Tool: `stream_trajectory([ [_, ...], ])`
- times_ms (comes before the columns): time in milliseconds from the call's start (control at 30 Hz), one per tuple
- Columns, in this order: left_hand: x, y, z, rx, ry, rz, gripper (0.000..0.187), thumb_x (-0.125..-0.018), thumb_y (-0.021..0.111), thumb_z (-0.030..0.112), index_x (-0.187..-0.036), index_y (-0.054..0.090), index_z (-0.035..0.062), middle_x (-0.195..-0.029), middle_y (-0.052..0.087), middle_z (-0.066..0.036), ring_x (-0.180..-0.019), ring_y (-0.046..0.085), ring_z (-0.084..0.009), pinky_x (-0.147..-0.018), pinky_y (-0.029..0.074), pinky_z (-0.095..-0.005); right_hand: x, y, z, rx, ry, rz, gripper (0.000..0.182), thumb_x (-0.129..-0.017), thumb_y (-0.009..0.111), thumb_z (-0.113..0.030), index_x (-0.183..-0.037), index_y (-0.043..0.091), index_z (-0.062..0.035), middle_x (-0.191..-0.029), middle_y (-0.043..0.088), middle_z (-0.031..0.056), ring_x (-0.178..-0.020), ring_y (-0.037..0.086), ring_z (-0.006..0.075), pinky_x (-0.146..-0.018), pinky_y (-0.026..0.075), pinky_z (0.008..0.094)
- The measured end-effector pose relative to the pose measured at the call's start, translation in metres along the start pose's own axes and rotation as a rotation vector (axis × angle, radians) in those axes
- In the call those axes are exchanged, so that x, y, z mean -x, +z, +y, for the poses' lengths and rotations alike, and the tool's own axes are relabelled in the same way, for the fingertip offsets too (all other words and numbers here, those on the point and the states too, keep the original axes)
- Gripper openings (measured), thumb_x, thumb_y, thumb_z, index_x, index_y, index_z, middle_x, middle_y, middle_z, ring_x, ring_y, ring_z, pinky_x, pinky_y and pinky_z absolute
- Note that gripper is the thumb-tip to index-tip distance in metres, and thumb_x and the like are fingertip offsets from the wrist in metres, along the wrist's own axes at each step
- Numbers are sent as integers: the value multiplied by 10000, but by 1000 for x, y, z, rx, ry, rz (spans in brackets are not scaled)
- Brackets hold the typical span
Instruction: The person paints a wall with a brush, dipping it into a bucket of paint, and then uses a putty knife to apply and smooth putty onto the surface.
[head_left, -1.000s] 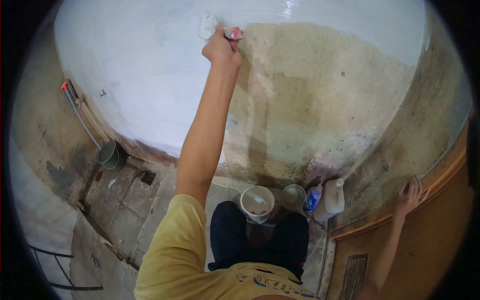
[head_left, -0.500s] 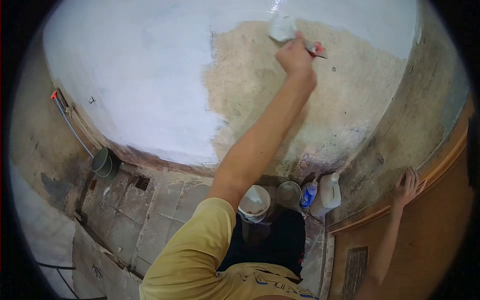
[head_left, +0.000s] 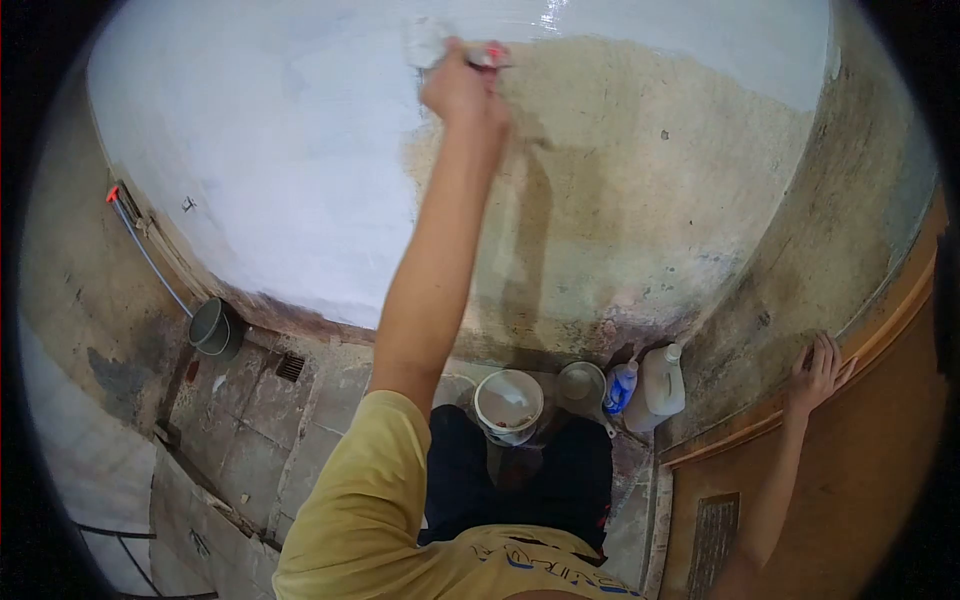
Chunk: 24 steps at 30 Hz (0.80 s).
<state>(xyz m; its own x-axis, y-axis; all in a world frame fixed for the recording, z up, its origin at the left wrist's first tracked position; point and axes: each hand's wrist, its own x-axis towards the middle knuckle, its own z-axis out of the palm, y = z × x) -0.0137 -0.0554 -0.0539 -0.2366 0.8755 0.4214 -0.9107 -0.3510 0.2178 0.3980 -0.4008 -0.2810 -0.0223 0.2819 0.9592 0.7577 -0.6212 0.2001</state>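
My left hand [head_left: 460,92] is closed on a wide brush [head_left: 492,56] with a red mark on its handle. Its blurred white head touches the wall near the top left corner of the bare beige patch [head_left: 620,190]. Glossy white paint [head_left: 270,180] surrounds this patch on the left and above. At the right, my right hand [head_left: 817,372] holds nothing, its fingers spread against the wall beside the wooden door frame [head_left: 890,335].
Between my knees stands a white bucket [head_left: 508,400] with pale contents. Beside it are a smaller tub [head_left: 581,385], a blue bottle [head_left: 620,388] and a whitish jug [head_left: 660,390]. A dark bucket [head_left: 215,330] and a floor drain [head_left: 290,367] lie left.
My left hand and the brush have moved left across the wall, from above the beige patch to its upper left edge. My right hand stays where it was.
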Motion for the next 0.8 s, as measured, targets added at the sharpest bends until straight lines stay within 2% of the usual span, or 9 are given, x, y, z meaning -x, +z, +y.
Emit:
stream_trajectory([
  [67, -19, 0, 19, -32, 16, 40, 212, -976, 479, 64, -1065, 441, -124, -933, 568, -214, -735, 620, -291, -643, 590, -365, 1, 1, 0, 10, -6, 13, 160, -817, 690, -126, -976, 692, -137, -1043, 691, -42, -1064, 608, 137, -1139, 242, 469],
  [133, -33, -1, 26, 31, 6, 81, 185, -966, 507, 76, -1009, 474, -101, -821, 562, -171, -626, 598, -270, -570, 572, -389, -1, -2, -1, -7, 1, 18, 162, -818, 689, -126, -979, 693, -135, -1047, 690, -44, -1060, 609, 136, -1136, 251, 469],
  [233, -38, 4, 22, -30, 44, 115, 168, -964, 497, 58, -998, 474, -104, -839, 562, -168, -627, 599, -267, -558, 564, -385, 1, -1, -1, 15, 5, 5, 167, -816, 689, -119, -982, 692, -134, -1051, 689, -42, -1055, 612, 136, -1131, 263, 469],
  [333, -35, 4, 1, -32, -33, 36, 153, -955, 506, 45, -1009, 475, -95, -850, 562, -156, -630, 596, -258, -532, 550, -380, -1, -2, -3, 16, 1, 19, 159, -813, 693, -115, -970, 690, -133, -1048, 689, -41, -1053, 613, 137, -1132, 265, 471],
  [467, -6, 20, -35, -91, -35, 93, 143, -945, 544, 63, -930, 504, -74, -829, 559, -136, -620, 581, -238, -511, 530, -371, 3, 2, 2, -22, 7, 1, 162, -836, 677, -132, -997, 673, -134, -1087, 672, -45, -1082, 595, 141, -1144, 234, 464],
  [533, 2, 20, -62, -71, -28, -15, 193, -935, 576, 84, -798, 522, -41, -754, 557, -113, -594, 571, -214, -507, 520, -351, 1, 2, 1, -2, -8, 26, 149, -803, 705, -111, -949, 683, -123, -1040, 689, -32, -1060, 611, 146, -1139, 254, 475],
  [633, 46, 39, -86, -52, -73, -18, 297, -934, 591, 113, -679, 502, -8, -670, 551, -80, -560, 554, -184, -506, 508, -331, -1, -1, -2, -9, -6, 28, 152, -800, 706, -107, -949, 681, -118, -1039, 690, -29, -1060, 611, 150, -1141, 249, 475],
  [700, 68, 48, -105, -210, -98, -37, 308, -939, 584, 120, -666, 506, 2, -631, 540, -56, -539, 546, -166, -493, 496, -325, -2, -4, -3, -12, 2, 19, 149, -799, 705, -105, -946, 681, -115, -1036, 690, -30, -1060, 611, 152, -1142, 246, 475],
  [800, 110, 58, -136, -182, -248, -116, 301, -941, 583, 129, -678, 520, -4, -624, 524, -45, -515, 554, -170, -464, 487, -339, -1, -3, -2, -19, 10, 7, 159, -805, 693, -104, -961, 675, -124, -1050, 685, -36, -1065, 607, 147, -1140, 244, 470],
])
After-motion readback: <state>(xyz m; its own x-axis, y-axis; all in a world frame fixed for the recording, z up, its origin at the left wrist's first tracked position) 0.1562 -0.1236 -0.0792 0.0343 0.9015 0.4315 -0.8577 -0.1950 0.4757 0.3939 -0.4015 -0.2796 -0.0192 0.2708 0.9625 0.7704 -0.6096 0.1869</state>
